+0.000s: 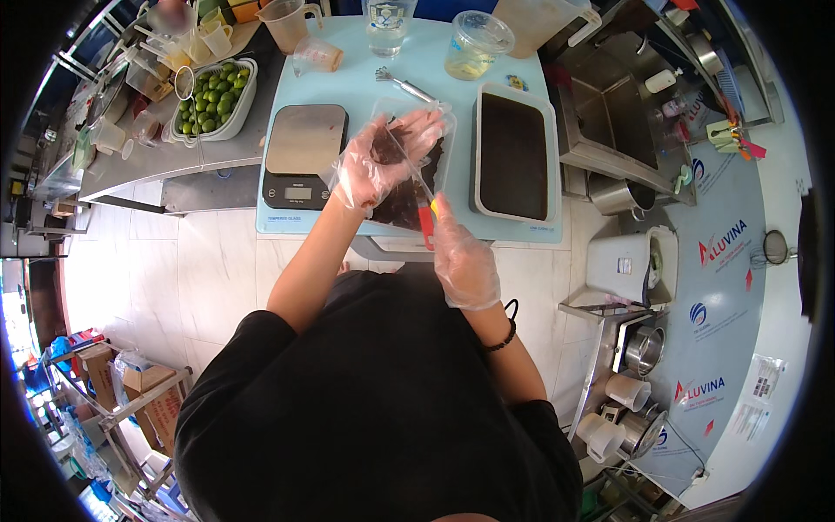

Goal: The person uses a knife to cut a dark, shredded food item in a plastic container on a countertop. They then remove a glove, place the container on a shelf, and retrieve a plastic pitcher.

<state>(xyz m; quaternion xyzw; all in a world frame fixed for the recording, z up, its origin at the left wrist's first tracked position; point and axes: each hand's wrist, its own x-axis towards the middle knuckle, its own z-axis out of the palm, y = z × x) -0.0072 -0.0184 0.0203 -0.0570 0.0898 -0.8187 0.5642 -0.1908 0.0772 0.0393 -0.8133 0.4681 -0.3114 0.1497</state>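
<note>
Both my hands wear clear plastic gloves. My left hand is turned palm up over a clear plastic tray and cups a dark brown jelly-like piece. My right hand grips a knife by its red and yellow handle. Its thin blade slants up and left across the left palm, over the dark piece; whether it touches the piece, I cannot tell. Below my hands, dark brown pieces lie in the clear tray. Right of it, a white tray holds a smooth dark slab.
A digital kitchen scale sits left on the glass-topped table. Behind my hands lie a metal hand tool, a tipped plastic cup and a clear tub. A basket of limes stands left; a steel sink is right.
</note>
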